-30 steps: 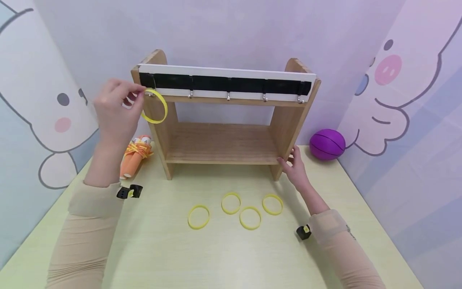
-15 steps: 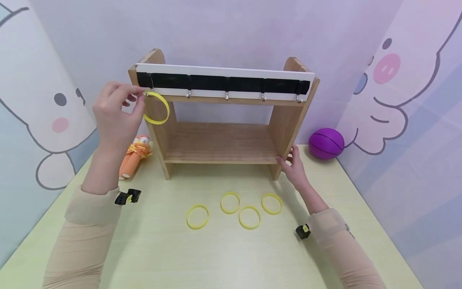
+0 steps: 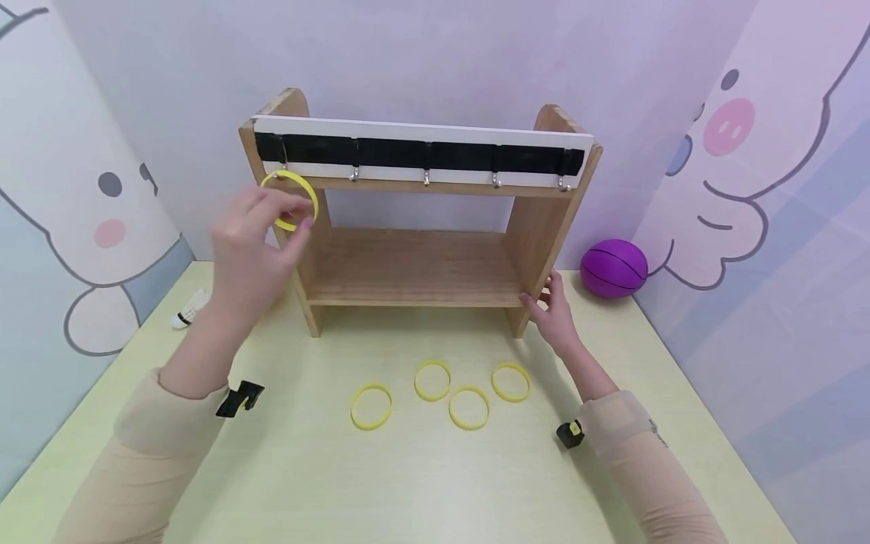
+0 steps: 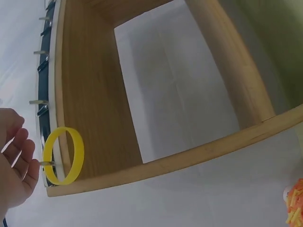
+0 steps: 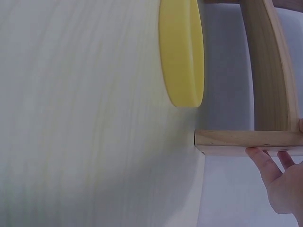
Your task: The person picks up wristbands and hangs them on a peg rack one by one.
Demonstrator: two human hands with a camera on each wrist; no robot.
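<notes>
A yellow ring, like a wristband [image 4: 78, 152], hangs from the leftmost metal hook of a white board with a black strip [image 3: 462, 157]. That board spans the top front of a small wooden shelf [image 3: 414, 264]. Beside the ring is my left hand [image 3: 254, 238], its fingers loosely bent and, in the left wrist view, apart from the ring. My right hand [image 3: 559, 317] grips the shelf's right side panel low down, thumb at the front edge and fingers on the outer face. Several more yellow rings [image 3: 469, 427] lie on the table before the shelf.
A purple ball [image 3: 614, 269] sits right of the shelf, near the wall. Left of the shelf lies a shuttlecock [image 3: 192, 308]. An orange and yellow corded bundle [image 4: 296, 205] shows at the left wrist view's edge. The other hooks hold nothing.
My left hand has let go of the yellow ring, which now hangs on the leftmost hook, and has moved down and right. My right hand stays on the shelf.
</notes>
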